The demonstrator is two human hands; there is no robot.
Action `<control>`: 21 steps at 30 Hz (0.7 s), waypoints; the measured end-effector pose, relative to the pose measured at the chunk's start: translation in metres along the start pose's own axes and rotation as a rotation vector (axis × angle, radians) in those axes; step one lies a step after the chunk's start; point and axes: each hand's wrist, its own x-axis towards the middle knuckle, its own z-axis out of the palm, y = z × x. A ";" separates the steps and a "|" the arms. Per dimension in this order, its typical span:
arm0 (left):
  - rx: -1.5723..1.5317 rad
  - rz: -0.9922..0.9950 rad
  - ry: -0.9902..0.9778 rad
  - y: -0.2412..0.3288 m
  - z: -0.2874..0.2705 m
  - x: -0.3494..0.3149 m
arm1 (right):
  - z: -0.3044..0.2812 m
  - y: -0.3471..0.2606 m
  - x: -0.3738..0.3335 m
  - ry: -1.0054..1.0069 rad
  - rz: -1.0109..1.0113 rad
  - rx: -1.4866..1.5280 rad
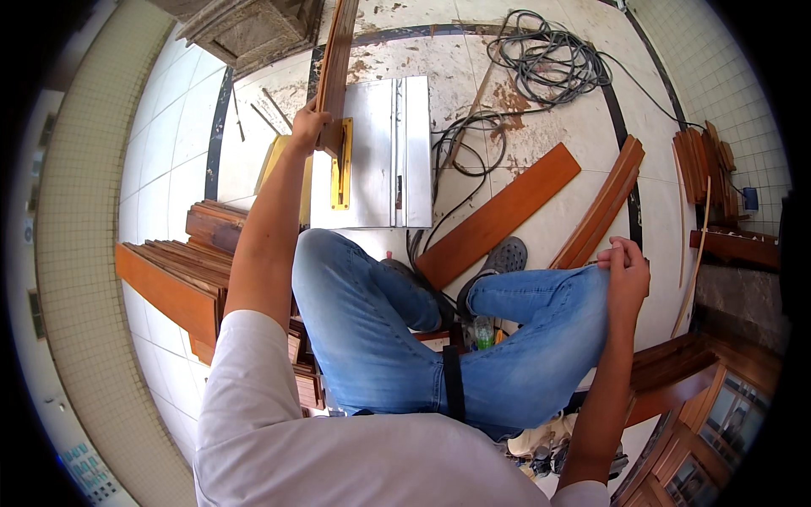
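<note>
My left hand (310, 127) is closed around the near end of a long brown wooden plank (337, 68), perhaps more than one board together. The plank stretches away from me over the left side of a silver table saw (372, 160). Its near end is beside a yellow slotted insert (340, 182) in the metal top. My right hand (625, 269) is at my right knee, fingers curled in; whether they hold something small cannot be made out. A wide reddish-brown board (498, 215) leans on the floor by my feet.
Stacked planks (182, 270) lie at my left, and a curved pair of boards (600, 203) at the right. Coiled black cable (553, 63) spreads over the tiles. A carved stone-like base (253, 34) stands at the far left. A green bottle (483, 332) is between my legs.
</note>
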 end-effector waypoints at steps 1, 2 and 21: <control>0.039 0.017 0.006 -0.003 -0.001 -0.003 | 0.000 0.001 0.000 -0.005 0.000 0.007; 0.075 0.037 0.009 -0.001 0.001 -0.006 | -0.002 0.002 0.001 -0.006 0.000 0.014; -0.016 0.012 -0.051 -0.033 -0.015 -0.161 | 0.008 0.012 0.003 -0.020 -0.104 0.042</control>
